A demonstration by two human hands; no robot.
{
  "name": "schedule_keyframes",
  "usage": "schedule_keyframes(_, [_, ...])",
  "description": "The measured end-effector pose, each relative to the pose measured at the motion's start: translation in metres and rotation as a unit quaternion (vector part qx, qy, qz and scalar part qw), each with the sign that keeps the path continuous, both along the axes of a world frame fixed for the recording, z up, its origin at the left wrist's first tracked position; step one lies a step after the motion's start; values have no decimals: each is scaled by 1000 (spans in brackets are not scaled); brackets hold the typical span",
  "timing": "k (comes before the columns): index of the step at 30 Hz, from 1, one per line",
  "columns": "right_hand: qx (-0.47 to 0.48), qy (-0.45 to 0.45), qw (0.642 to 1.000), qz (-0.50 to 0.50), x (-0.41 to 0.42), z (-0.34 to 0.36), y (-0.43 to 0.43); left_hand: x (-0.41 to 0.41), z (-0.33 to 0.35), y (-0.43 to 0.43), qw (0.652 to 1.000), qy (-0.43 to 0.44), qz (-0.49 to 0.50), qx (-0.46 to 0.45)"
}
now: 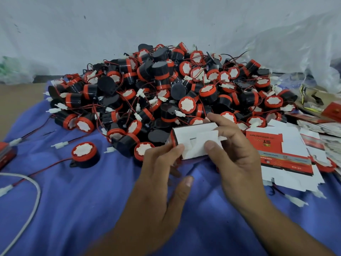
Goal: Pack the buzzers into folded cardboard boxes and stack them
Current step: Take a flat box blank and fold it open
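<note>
Left hand (158,182) and right hand (238,157) both grip the cardboard box (195,143) by its ends. The right thumb presses the white flap, probably to tuck it closed. The box is held just in front of the buzzer pile (166,89), within easy reach. Flat box blanks (287,157) lie to the right. Everything rests on blue cloth (73,209), with white plastic sheeting (110,24) behind.

The scene is taken by one wide-angle camera worn on the head, aimed forward and down. The left hand (156,182) and right hand (234,154) are seen close, low in frame, with the buzzer pile (166,85) just beyond.
</note>
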State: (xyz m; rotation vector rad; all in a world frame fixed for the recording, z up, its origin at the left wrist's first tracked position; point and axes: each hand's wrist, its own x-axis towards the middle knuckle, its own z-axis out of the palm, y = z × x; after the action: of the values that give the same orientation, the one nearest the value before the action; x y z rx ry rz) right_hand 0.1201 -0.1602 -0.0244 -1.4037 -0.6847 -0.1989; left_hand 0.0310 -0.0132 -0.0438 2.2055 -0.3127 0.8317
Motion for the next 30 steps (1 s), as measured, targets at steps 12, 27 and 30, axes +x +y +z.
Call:
schedule_keyframes(12, [63,89,990,91,-7,-7,10,-1,7,20,994,73,-72,-30])
schedule_keyframes(27, [-48,119,955,268,-2,-11,8,6,20,54,986,79,-93,109])
schedule_keyframes(30, [-70,88,954,278,-4,-15,14,9,6,46,973,69,-103,193])
